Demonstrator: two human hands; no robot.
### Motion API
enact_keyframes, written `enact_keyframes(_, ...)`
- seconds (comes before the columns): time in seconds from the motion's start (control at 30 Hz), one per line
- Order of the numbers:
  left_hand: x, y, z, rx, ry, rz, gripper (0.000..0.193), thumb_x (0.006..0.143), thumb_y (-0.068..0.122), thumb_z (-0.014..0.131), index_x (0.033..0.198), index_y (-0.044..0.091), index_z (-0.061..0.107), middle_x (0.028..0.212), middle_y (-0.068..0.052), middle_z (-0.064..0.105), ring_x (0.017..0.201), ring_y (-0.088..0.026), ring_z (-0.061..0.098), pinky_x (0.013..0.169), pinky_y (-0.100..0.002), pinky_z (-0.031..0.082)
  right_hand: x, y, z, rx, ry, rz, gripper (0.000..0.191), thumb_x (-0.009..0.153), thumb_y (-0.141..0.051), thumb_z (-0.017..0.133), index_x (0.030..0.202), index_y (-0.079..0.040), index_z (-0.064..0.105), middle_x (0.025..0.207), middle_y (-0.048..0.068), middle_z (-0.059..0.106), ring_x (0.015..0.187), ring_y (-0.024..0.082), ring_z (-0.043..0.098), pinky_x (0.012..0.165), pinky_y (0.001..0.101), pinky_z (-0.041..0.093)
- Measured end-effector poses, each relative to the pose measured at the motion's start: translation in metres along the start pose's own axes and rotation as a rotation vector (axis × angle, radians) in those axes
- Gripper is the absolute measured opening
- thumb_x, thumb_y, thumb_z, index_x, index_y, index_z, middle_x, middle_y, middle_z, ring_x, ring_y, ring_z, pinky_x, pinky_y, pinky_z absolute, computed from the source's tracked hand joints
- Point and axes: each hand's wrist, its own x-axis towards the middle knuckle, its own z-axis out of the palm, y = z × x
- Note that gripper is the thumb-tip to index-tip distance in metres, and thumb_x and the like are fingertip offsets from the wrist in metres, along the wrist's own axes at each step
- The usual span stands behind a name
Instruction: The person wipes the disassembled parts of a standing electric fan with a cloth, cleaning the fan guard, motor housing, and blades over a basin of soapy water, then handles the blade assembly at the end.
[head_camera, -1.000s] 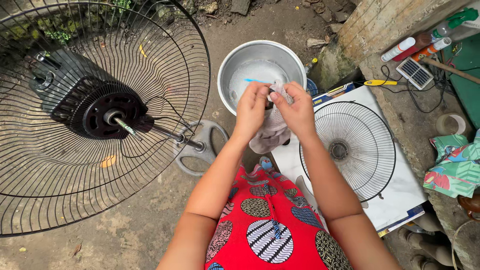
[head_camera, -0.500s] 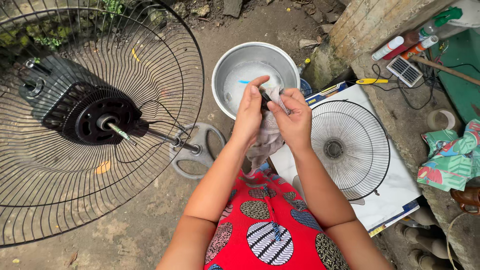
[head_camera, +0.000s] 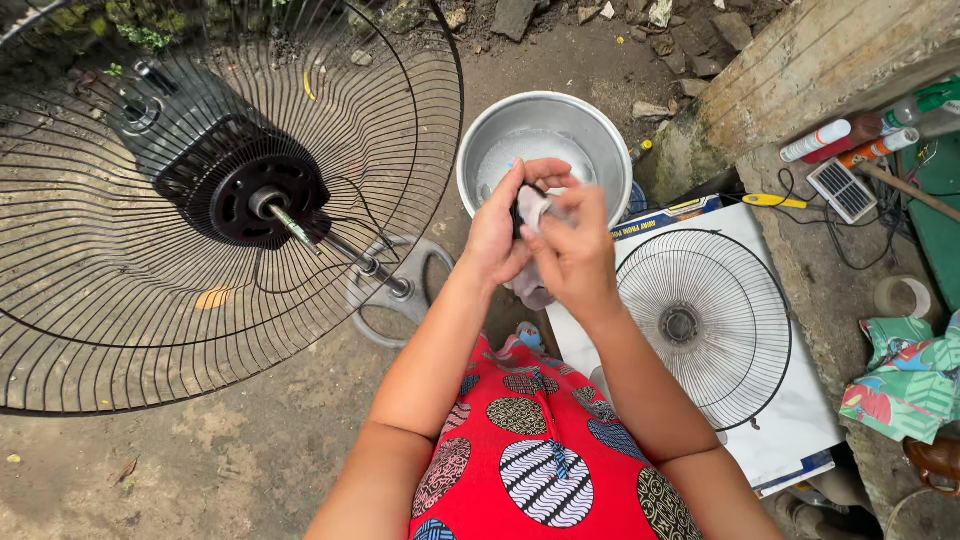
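left hand (head_camera: 497, 232): we curl it around a small dark part (head_camera: 519, 208), fingers closed on its left side, held up over the near rim of the basin.
right hand (head_camera: 573, 247): we press it against the same spot, fingers pinching a pale cloth (head_camera: 537, 210) onto the dark part; the cloth's loose end hangs down below our hands.
small dark part: between our two hands, mostly hidden, so we cannot tell its shape.
metal basin (head_camera: 590, 125): just beyond our hands, round, with cloudy water in it.
big fan guard (head_camera: 130, 330): far left, black wire, tilted, with the motor (head_camera: 245, 190) and its shaft at the middle.
small fan grille (head_camera: 720, 340): right of our hands, lying flat on a white board (head_camera: 800, 420).
clutter on the right: bottles (head_camera: 835, 138), a small solar panel (head_camera: 842, 190), a tape roll (head_camera: 900, 297).
red patterned clothing (head_camera: 530, 460): near, below our arms.
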Motion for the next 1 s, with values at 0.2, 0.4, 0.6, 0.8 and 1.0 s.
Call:
enact_keyframes(0.2, -0.01, 0.022, 0.017, 0.19, 0.028, -0.021, 0.06, 0.115, 0.043, 0.03, 0.14, -0.005, 0.056, 0.131, -0.017, 0.063, 0.122, -0.026, 0.059, 0.111, -0.041, 0.045, 0.002, -0.004, 0.009, -0.023, -0.092, -0.061, 0.015, 0.086, -0.008, 0.076, 0.097, 0.002, 0.072, 0.116, 0.017, 0.058, 0.091, 0.035, 0.066, 0.075, 0.0437, 0.054)
enact_keyframes(0.4, -0.012, 0.028, 0.028, 0.329, -0.009, 0.098, 0.055, 0.114, 0.036, 0.034, 0.139, -0.007, 0.057, 0.141, -0.021, 0.062, 0.131, -0.026, 0.058, 0.117, -0.041, 0.042, 0.009, -0.009, 0.003, -0.102, -0.073, -0.075, 0.017, 0.091, -0.015, 0.076, 0.092, 0.001, 0.07, 0.121, 0.019, 0.058, 0.09, 0.036, 0.066, 0.074, 0.0445, 0.053)
enact_keyframes(0.6, -0.008, 0.027, 0.027, 0.281, 0.022, 0.139, 0.052, 0.115, 0.034, 0.038, 0.136, -0.008, 0.06, 0.141, -0.022, 0.062, 0.121, -0.028, 0.056, 0.11, -0.044, 0.045, 0.004, -0.013, 0.007, -0.108, -0.06, 0.008, 0.02, 0.093, -0.018, 0.076, 0.088, 0.001, 0.071, 0.117, 0.019, 0.059, 0.088, 0.035, 0.066, 0.073, 0.0451, 0.053)
enact_keyframes(0.8, 0.0, 0.019, 0.018, 0.181, 0.065, 0.221, 0.048, 0.112, 0.031, 0.038, 0.13, -0.008, 0.059, 0.137, -0.026, 0.062, 0.13, -0.036, 0.059, 0.117, -0.048, 0.044, 0.002, -0.018, 0.013, -0.116, -0.034, -0.051, 0.022, 0.095, -0.016, 0.074, 0.105, 0.004, 0.071, 0.132, 0.022, 0.054, 0.114, 0.04, 0.061, 0.094, 0.0472, 0.051)
enact_keyframes(1.0, 0.002, 0.008, 0.022, 0.103, 0.061, 0.079, 0.055, 0.11, 0.032, 0.032, 0.134, -0.011, 0.057, 0.139, -0.029, 0.06, 0.135, -0.038, 0.056, 0.12, -0.046, 0.041, 0.003, -0.018, 0.012, -0.133, -0.04, -0.025, 0.035, 0.094, -0.03, 0.075, 0.103, 0.003, 0.07, 0.134, 0.023, 0.05, 0.123, 0.041, 0.055, 0.101, 0.049, 0.049)
